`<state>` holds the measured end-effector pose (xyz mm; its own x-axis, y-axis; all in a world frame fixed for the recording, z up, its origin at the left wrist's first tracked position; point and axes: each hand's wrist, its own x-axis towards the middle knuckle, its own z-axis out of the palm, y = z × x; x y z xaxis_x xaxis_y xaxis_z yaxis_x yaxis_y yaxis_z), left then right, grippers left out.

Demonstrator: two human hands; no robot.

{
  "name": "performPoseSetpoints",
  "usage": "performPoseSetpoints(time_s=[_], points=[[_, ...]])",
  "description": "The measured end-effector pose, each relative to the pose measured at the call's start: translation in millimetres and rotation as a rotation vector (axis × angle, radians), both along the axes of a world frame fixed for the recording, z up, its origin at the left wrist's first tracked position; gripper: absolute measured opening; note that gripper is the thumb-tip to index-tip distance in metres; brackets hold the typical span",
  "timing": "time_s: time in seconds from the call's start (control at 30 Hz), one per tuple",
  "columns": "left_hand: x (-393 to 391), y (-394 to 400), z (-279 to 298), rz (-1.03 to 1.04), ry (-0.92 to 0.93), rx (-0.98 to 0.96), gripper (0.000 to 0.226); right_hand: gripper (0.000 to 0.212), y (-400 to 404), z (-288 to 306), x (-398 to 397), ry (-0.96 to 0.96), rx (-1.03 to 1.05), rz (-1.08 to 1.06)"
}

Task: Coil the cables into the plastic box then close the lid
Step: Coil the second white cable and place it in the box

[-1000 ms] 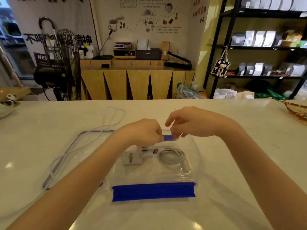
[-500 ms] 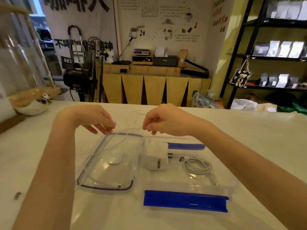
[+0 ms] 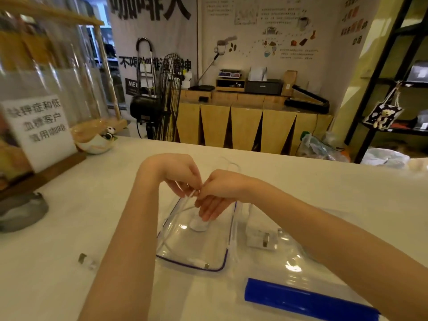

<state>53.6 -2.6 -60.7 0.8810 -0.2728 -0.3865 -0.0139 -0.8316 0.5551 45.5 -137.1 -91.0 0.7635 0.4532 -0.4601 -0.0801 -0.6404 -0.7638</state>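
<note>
Counter (image 3: 301, 181) showing plain off-white. Lid (image 3: 196, 246) looking clear, edged in thin dark blue line. Box (image 3: 289, 258) appearing clear, carrying solid bright blue clip (image 3: 308, 298). Cable (image 3: 185, 200) showing white, metal tip glinting silver. Charger (image 3: 259, 235) showing white. Sign (image 3: 44, 128) displaying black characters on white. Cabinet (image 3: 245, 126) showing light wood with dark triangular gaps. Fan (image 3: 162, 107) looking black.

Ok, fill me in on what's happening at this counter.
A person is working a thin white cable between both hands, the left hand and right hand meeting above the clear lid, which lies flat on the counter. The cable's plug end rests on the lid. A white charger sits in the open box to the right. The lid is not on yet.
</note>
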Motion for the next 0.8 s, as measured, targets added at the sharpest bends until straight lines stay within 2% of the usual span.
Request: performPoseSetpoints(time_s=[0.1, 0.2, 0.3, 0.4, 0.6, 0.67, 0.8], points=[[-1, 9, 6, 0.047, -0.094, -0.218, 0.014, 0.024, -5, 13, -6, 0.134, 0.212, -0.001], [1, 12, 10, 0.131, -0.147, -0.444, 0.015, 0.019, -11, 22, -16, 0.190, 0.410, 0.001], [2, 9, 13, 0.260, -0.180, -0.683, 0.015, 0.020, -17, 24, -26, 0.069, 0.469, -0.012], [2, 0, 16, 0.279, -0.212, -0.811, 0.018, 0.018, -23, 25, -28, -0.145, 0.439, -0.101], [0, -23, 20, 0.141, -0.226, -0.899, 0.027, 0.011, -36, 39, -23, -0.339, 0.494, -0.280], [-2, -26, 21, 0.081, -0.227, -0.800, 0.027, 0.013, -40, 41, -21, -0.399, 0.508, -0.344], [-11, -31, 22, -0.101, -0.109, -0.600, 0.028, 0.013, -49, 50, -15, -0.487, 0.551, -0.487]])
